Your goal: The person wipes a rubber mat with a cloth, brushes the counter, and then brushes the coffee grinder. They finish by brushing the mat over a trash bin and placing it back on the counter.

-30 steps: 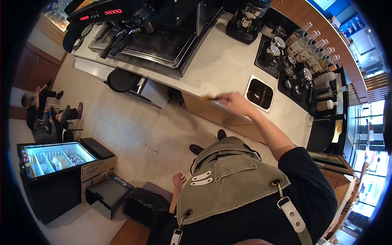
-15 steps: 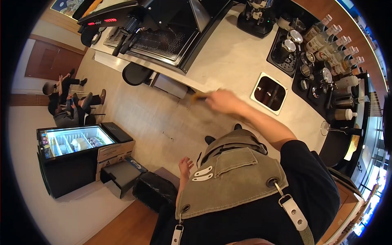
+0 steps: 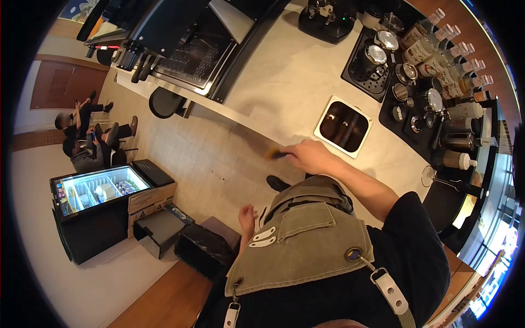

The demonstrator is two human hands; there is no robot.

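Observation:
My right hand [image 3: 314, 157] is closed around the dark handle of a small brush [image 3: 272, 153] with tan bristles, slightly blurred. It is at the counter's front edge, left of the small metal-rimmed bin set into the counter [image 3: 322, 131]. My left hand [image 3: 248, 216] hangs low beside my apron [image 3: 306, 249], its fingers loosely bent and apart, with nothing visible in it. The pale counter [image 3: 273, 82] stretches beyond my right hand.
An espresso machine [image 3: 191, 54] stands at the far left of the counter, with a grinder [image 3: 325, 24] further right. Metal pitchers [image 3: 376, 54] and bottles [image 3: 421, 49] line the back. A display fridge [image 3: 93, 235] and a black bin [image 3: 202, 249] stand left. Two people sit beyond.
My right hand has drawn back toward my body with the brush. The view has shifted, so the counter and machine appear further left. My left hand remains low at my side.

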